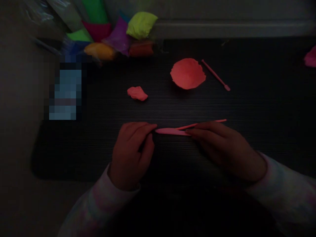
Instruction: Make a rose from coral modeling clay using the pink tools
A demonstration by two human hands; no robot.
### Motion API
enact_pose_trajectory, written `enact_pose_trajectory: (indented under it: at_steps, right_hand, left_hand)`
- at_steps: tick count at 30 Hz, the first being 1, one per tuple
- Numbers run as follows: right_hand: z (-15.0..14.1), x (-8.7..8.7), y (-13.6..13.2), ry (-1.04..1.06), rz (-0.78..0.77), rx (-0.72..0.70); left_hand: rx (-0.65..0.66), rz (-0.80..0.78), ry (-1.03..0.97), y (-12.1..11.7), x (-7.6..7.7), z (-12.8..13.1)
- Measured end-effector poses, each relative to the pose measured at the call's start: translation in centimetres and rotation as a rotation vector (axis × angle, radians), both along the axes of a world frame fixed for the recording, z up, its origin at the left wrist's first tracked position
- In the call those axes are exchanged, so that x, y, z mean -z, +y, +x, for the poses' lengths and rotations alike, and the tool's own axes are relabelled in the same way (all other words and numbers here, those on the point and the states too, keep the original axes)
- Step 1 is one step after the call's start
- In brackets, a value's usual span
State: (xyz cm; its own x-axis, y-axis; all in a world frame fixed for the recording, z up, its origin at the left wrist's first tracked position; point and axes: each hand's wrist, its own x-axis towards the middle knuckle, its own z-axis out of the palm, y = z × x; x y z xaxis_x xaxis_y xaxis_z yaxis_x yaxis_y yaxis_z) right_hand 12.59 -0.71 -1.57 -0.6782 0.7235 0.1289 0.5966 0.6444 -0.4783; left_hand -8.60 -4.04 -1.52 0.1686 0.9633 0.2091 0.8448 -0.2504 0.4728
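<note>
Pink tool (170, 131), gripped between the right hand's (229, 149) fingers, lies alongside a coral strip (189, 126), toward the front edge of the worktop (98, 148). Left hand (130, 153): fingers curled beside the tool tip; grip indeterminable in dim light. Coral bowl (188, 74): nearer the rear edge.

Coral-red bowl (188, 74), paler pink flat tool (170, 131), black fine-lined tabletop (98, 144).

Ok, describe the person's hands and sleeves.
The left hand and right hand are bare, with no gloves or rings showing. The left sleeve and right sleeve are long, pale, with blurry pink and bluish patches, ending at the wrists. Dim light hides finer detail.
</note>
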Motion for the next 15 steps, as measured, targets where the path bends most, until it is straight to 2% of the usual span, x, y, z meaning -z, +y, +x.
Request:
enact_pose_trajectory:
  at_steps: [3, 6, 10, 15]
  right_hand:
    - [0.1, -0.5, 0.2, 0.053, -0.064, 0.030]
    - [0.4, -0.9, 0.1, 0.063, -0.095, 0.060]
    - [1.0, -0.5, -0.3, 0.023, -0.019, 0.083]
    - [1.2, 0.2, -0.5, -0.048, 0.052, 0.071]
  left_hand:
    - [-0.063, -0.027, -0.029, -0.1, -0.1, -0.1]
    - [-0.061, -0.027, -0.037, -0.1, 0.0, -0.1]
    - [-0.008, 0.046, 0.010, -0.1, 0.1, 0.1]
    - [0.121, 0.103, 0.144, -0.3, 0.5, 0.5]
